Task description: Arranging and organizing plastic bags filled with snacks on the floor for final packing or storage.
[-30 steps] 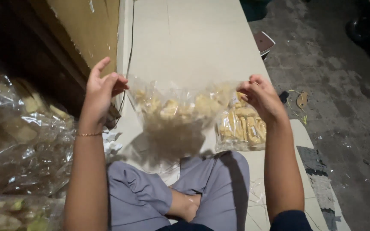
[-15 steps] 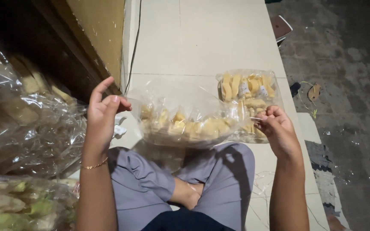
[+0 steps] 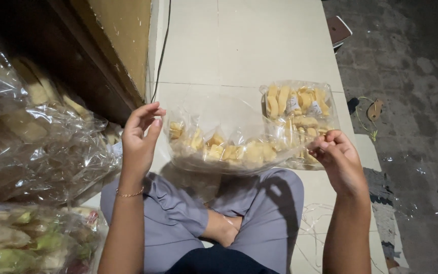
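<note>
A clear plastic bag [image 3: 224, 144] of pale yellow snack pieces hangs stretched between my two hands above my lap. My left hand [image 3: 140, 142] pinches its left edge with thumb and fingers. My right hand [image 3: 338, 160] pinches the bag's right end, fingers curled. Behind the bag, a second filled clear packet [image 3: 300, 114] of the same yellow pieces lies on the tiled floor [image 3: 249, 45], close to my right hand. My crossed legs in grey trousers [image 3: 178, 218] sit under the bag.
A heap of big clear bags [image 3: 36, 137] of snacks fills the left side, with more packets [image 3: 26, 243] at the lower left. A dark wooden frame and yellow wall [image 3: 117, 40] stand behind them. A rough concrete ground [image 3: 411, 101] lies to the right, below the tile edge.
The bag has come lower and closer to my lap. My right hand has dropped down and right, away from the packet on the floor, which now shows fully.
</note>
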